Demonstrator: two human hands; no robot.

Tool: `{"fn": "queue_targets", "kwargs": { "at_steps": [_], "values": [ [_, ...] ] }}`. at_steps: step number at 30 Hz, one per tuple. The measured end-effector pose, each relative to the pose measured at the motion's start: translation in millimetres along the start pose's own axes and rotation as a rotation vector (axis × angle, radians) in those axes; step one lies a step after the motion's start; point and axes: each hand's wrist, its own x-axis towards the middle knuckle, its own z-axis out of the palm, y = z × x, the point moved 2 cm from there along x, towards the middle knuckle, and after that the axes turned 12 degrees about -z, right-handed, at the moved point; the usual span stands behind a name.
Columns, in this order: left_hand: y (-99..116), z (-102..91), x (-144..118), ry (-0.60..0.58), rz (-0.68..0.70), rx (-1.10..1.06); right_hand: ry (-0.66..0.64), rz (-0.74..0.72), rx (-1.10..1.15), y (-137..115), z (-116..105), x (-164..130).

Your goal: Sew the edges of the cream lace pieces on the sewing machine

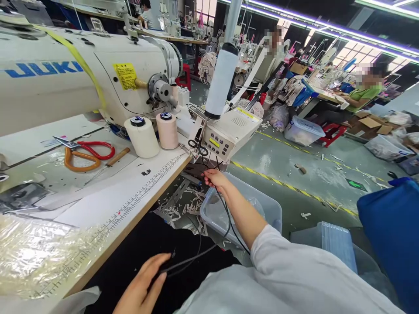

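We see the left hand [144, 283] low in the foreground, its fingers closed narrowly around a thin black cord [196, 255]. The cord runs from this hand upward and to the right, curving past the forearm to the right hand [214, 178], whose fingertips pinch it just beyond the edge of the counter [108, 209]. Below the right hand stands a clear plastic bin [271, 211] on the floor, with fabric scraps [183, 207] lying beside it. On the counter we note the white Juki sewing machine [59, 74], two thread cones [153, 133] standing side by side near its wheel end, and red and orange scissors [85, 152] lying flat to their left. A control box [231, 131] sits at the counter's far corner, and a tall white thread cone [222, 80] rises just above it.
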Motion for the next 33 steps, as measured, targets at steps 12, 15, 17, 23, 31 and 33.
{"fn": "queue_targets", "kwargs": {
  "at_steps": [12,15,17,23,31,33],
  "values": [
    [94,20.1,61,-0.181,-0.177,-0.794,-0.458,-0.3,-0.188,-43,-3,-108],
    [110,28.7,72,-0.072,-0.148,-0.77,-0.579,-0.337,-0.283,-44,4,-121],
    [117,30.5,75,-0.057,-0.1,-0.703,-0.653,-0.343,-0.327,-44,10,-122],
    [132,22.3,77,-0.016,0.099,-0.235,-0.78,-0.409,-0.458,-54,24,-108],
    [167,-44.3,102,0.254,0.311,0.352,-0.499,-0.332,-0.258,-38,10,-63],
    [187,-63.7,111,0.359,0.37,0.483,-0.32,-0.385,-0.23,-40,1,-48]
  ]
}}
